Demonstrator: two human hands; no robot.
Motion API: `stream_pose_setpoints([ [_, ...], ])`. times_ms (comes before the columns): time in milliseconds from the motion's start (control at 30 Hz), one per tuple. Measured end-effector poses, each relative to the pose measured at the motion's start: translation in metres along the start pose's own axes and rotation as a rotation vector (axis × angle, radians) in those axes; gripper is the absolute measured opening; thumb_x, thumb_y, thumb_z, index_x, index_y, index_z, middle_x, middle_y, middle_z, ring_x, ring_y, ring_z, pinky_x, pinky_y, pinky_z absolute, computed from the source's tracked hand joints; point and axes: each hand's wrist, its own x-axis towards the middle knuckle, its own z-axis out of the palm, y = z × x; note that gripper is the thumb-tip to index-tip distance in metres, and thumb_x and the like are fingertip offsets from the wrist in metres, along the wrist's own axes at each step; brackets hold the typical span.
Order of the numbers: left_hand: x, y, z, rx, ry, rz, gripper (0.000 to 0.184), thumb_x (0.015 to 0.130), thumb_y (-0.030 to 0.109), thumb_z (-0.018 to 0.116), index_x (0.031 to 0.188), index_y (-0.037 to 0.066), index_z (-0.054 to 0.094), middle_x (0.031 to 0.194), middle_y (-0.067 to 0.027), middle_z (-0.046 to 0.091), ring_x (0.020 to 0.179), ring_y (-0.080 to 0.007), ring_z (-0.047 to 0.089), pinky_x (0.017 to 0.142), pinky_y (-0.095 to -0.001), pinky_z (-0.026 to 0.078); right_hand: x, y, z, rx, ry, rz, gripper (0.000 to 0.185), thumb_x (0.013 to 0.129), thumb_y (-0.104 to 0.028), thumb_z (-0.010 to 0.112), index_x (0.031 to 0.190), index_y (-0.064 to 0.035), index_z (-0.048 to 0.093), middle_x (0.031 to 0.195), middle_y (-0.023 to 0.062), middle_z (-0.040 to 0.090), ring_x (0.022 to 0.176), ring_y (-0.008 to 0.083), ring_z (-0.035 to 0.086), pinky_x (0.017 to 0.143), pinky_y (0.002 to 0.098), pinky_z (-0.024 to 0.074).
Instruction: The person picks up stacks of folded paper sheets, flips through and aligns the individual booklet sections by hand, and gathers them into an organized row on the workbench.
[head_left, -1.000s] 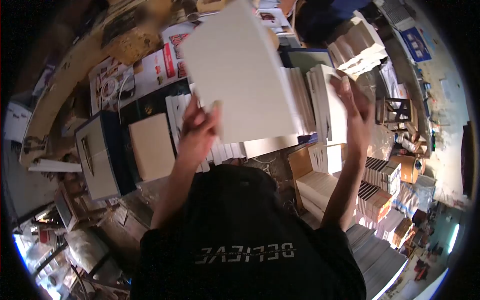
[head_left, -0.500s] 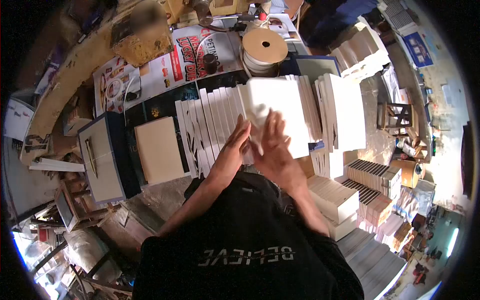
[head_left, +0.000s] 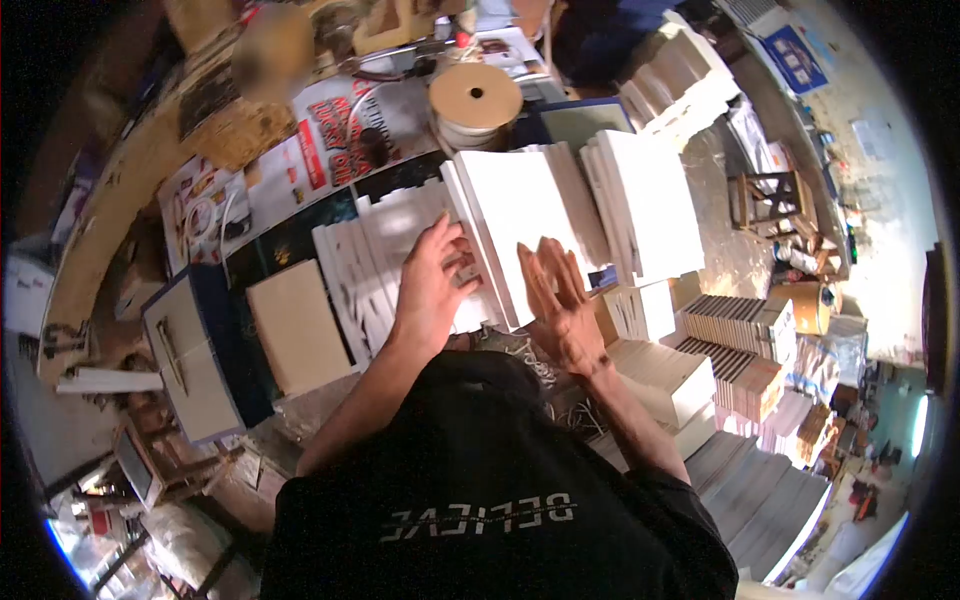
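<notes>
A row of white book blocks lies on the table in front of me, its brightly lit taller part (head_left: 525, 200) leaning beside a lower fanned part (head_left: 390, 260). Over the lower blocks, at the taller part's left side, is my left hand (head_left: 432, 285), open with fingers apart and slightly curved. My right hand (head_left: 565, 315) is also open, its fingers stretched over the near lower corner of the bright top block; whether it presses on it I cannot tell. Neither hand grips anything.
A tan-topped spool (head_left: 476, 98) and a printed poster (head_left: 350, 135) lie behind. Left are a beige block (head_left: 300, 330) and a blue-edged board (head_left: 195, 350). Another white stack (head_left: 655, 205) stands right. Piles of books (head_left: 660, 385), grey stacks (head_left: 755, 500) and a wooden stool (head_left: 775, 205) are farther right.
My hands have moved apart, the left to the left and the right slightly lower. The bright blocks now show a left edge standing above the lower ones. The view has shifted.
</notes>
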Motion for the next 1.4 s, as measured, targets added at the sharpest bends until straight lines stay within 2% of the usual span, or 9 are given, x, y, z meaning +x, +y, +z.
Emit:
stream_pose_setpoints([
  [200,-0.016,0.027,0.032,0.147,-0.446,0.198,0.058,0.097,0.042,0.046,0.134,-0.003,0.044,0.118,-0.0162,0.054,0.111,-0.0267,0.056,0.102,-0.0436,0.041,-0.016,0.040,-0.044,0.639,0.424,0.300,0.054,0.078,0.007,0.063,0.130,0.0010,0.048,0.109,0.0154,0.065,0.093,0.0222,0.066,0.074,0.0328,0.0573],
  [433,-0.024,0.096,-0.136,0.685,0.505,1.104,0.029,0.094,0.019,0.059,0.114,-0.002,0.058,0.112,-0.0160,0.063,0.108,-0.0207,0.060,0.093,-0.0327,0.046,-0.026,0.074,-0.124,-0.106,1.019,0.296,0.036,0.079,-0.002,0.075,0.111,0.0065,0.061,0.106,0.0163,0.068,0.094,0.0213,0.065,0.082,0.0333,0.0565],
  [533,-0.027,0.089,-0.271,1.348,0.909,0.687,0.051,0.089,0.034,0.065,0.120,-0.004,0.054,0.116,-0.0236,0.061,0.111,-0.0318,0.058,0.096,-0.0370,0.043,-0.033,0.112,-0.121,-0.363,0.706,-0.042,0.049,0.093,-0.037,0.059,0.116,0.0066,0.060,0.120,0.0161,0.063,0.109,0.0260,0.061,0.096,0.0453,0.0481],
  [600,-0.047,0.072,-0.273,1.276,1.039,0.001,0.079,0.078,0.048,0.071,0.131,-0.004,0.044,0.126,-0.0284,0.053,0.117,-0.0370,0.052,0.098,-0.0425,0.043,-0.052,0.136,-0.096,-0.207,0.309,-0.068,0.063,0.076,-0.010,0.074,0.134,-0.0014,0.049,0.134,0.0185,0.053,0.126,0.0332,0.049,0.105,0.0461,0.0381],
  [867,-0.041,0.032,-0.310,1.391,1.001,0.434,0.089,0.053,0.054,0.087,0.119,0.003,0.058,0.107,-0.0184,0.066,0.095,-0.0290,0.066,0.081,-0.0405,0.054,-0.057,0.122,-0.094,0.474,0.205,0.240,0.058,0.080,-0.021,0.069,0.129,0.0054,0.052,0.131,0.0200,0.054,0.122,0.0266,0.052,0.106,0.0402,0.0355],
  [1000,-0.062,0.055,-0.227,1.277,0.846,0.517,0.028,0.079,0.020,0.073,0.096,-0.001,0.068,0.077,-0.0113,0.070,0.076,-0.0194,0.068,0.066,-0.0341,0.052,-0.038,0.111,-0.107,0.239,0.397,0.223,0.032,0.086,-0.014,0.063,0.114,0.0008,0.065,0.115,0.0162,0.065,0.111,0.0247,0.059,0.098,0.0368,0.0425],
  [1200,-0.047,0.032,-0.211,1.225,0.687,0.582,0.031,0.092,0.024,0.062,0.108,-0.002,0.057,0.086,-0.0123,0.061,0.077,-0.0186,0.065,0.062,-0.0310,0.050,-0.045,0.116,-0.115,0.139,0.519,0.336,0.023,0.094,-0.012,0.055,0.108,0.0026,0.067,0.107,0.0137,0.068,0.102,0.0222,0.062,0.092,0.0324,0.0463],
  [1300,-0.060,0.037,-0.246,1.229,0.932,0.414,0.035,0.093,0.031,0.054,0.109,-0.001,0.050,0.089,-0.0301,0.062,0.087,-0.0456,0.062,0.070,-0.0478,0.048,-0.058,0.119,-0.105,0.149,0.537,0.315,0.018,0.090,-0.007,0.060,0.105,0.0005,0.068,0.105,0.0145,0.069,0.099,0.0237,0.065,0.087,0.0343,0.0504],
  [1400,-0.059,0.017,-0.317,2.037,1.199,0.703,0.051,0.088,0.042,0.061,0.117,0.001,0.051,0.092,-0.0250,0.065,0.090,-0.0407,0.065,0.075,-0.0471,0.050,-0.067,0.130,-0.097,-0.074,0.572,0.384,0.017,0.089,-0.003,0.062,0.104,0.0009,0.069,0.102,0.0140,0.069,0.092,0.0236,0.067,0.084,0.0342,0.0519],
])
